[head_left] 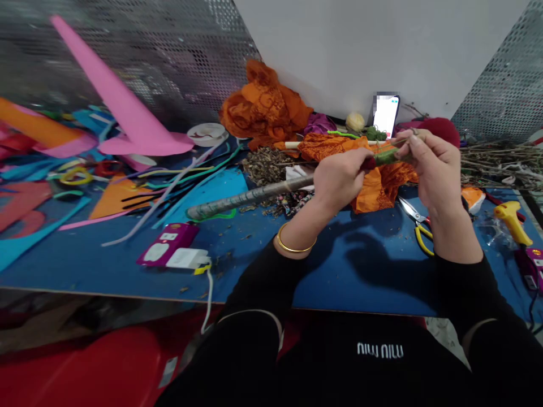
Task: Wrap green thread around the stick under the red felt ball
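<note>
L hand (pixel 339 176) grips mottled grey stick (pixel 250 198); R hand (pixel 435 161) pinches green piece (pixel 385 157) just beyond, orange cloth (pixel 373 195) underneath; scissors (pixel 410 210) nr R wrist.

Muted light; soft shadows; stretched edges

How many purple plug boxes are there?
2. One purple plug box has a white charger, left on the blue table; another is at the right edge near the yellow glue gun. Others may hide.
</note>
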Available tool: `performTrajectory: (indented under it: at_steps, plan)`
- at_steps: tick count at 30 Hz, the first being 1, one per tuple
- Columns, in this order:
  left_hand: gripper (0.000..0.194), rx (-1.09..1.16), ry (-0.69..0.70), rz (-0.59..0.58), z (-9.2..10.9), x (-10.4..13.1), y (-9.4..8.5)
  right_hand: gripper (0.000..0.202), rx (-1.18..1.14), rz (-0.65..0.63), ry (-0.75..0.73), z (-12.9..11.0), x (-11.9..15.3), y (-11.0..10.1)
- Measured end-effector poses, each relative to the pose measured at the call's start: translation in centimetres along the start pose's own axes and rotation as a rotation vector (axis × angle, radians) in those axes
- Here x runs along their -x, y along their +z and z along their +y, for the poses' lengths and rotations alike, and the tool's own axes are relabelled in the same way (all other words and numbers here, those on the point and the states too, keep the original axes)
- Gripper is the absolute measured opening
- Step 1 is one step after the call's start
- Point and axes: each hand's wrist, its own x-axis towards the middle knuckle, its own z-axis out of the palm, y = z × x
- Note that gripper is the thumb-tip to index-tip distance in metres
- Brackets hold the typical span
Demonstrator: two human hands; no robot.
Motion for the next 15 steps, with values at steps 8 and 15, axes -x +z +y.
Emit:
performTrajectory:
  at_steps: [8,15]
  plan:
    - [0.025,-0.017,-0.14,0.134,-2.3,-0.6,-2.5,0.023,0.227,-0.407,0.223,-1.1,-2.2,-7.4]
    - [0.028,-0.062,-0.104,-0.004,-1.7,-0.5,-3.6,0.014,0.333,-0.018,-0.071,0.3,-3.0,-8.7]
